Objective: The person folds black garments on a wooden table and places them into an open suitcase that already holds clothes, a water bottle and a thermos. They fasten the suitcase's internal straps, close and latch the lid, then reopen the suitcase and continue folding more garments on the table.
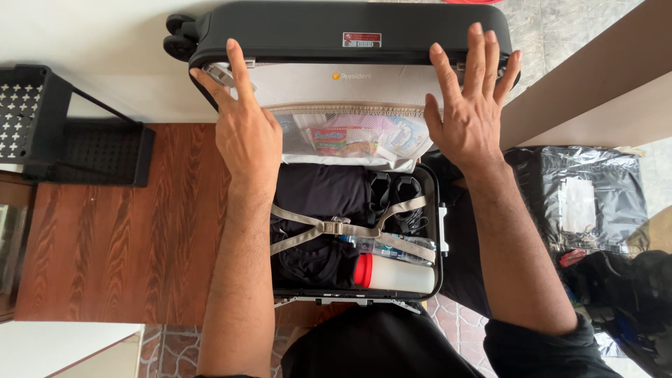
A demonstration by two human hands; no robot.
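We have both palms flat against the suitcase lid, the black hard-shell half standing open above the packed base: our left hand spreads open on the left edge, our right hand splays open on the right, neither gripping anything. Between them the mesh pocket shows colourful packets. Below, crossed beige straps hold dark clothes, with a red-capped white bottle along the near wall. A black rack stands left on the wooden table; a shiny black plastic bag lies right.
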